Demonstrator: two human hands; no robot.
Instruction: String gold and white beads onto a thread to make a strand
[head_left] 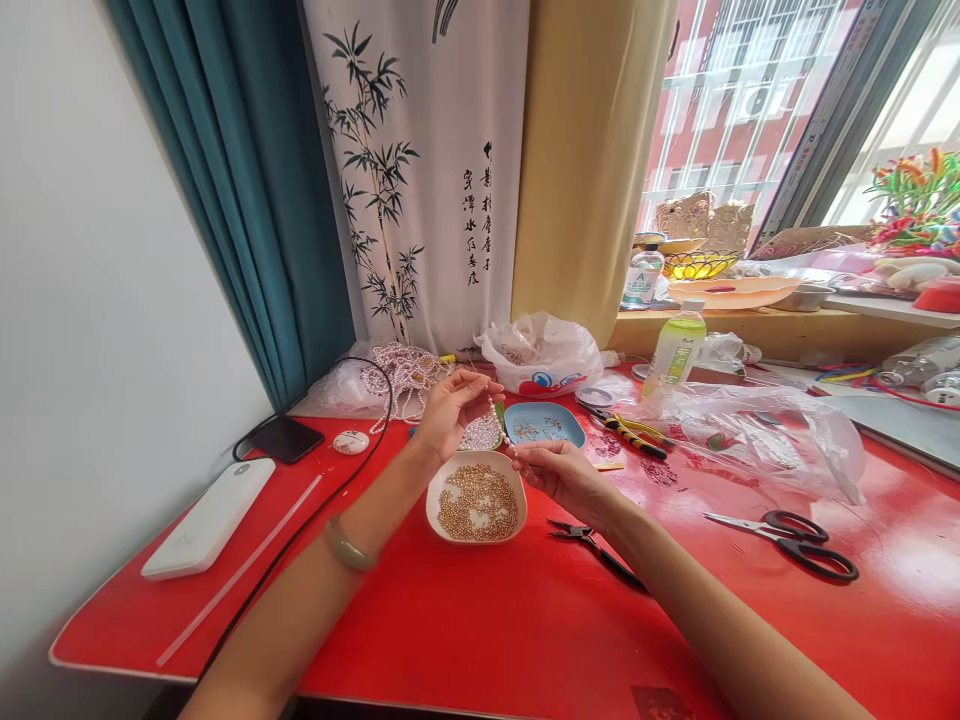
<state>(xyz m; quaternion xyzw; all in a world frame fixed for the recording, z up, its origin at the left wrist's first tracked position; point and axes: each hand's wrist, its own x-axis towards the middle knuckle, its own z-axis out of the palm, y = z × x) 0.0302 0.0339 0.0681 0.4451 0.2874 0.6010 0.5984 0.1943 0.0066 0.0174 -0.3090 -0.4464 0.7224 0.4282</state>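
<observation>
My left hand (452,408) is raised above the red table (480,630), fingers pinched on the top end of a short strand of white beads (495,410). My right hand (559,470) pinches the strand's lower end, just right of a white bowl (477,503) full of small gold beads. A dish of pale beads (481,433) sits behind my left hand. A blue dish (544,424) with a few beads lies just beyond my right hand. A green bangle is on my left wrist.
Small pliers (592,545) lie under my right forearm; yellow-handled pliers (630,433) and black scissors (795,540) lie to the right. A clear plastic bag (757,430), a bottle (675,350), a phone (285,438), a white power bank (210,515) with black cable, and pearl strands (405,375) surround them.
</observation>
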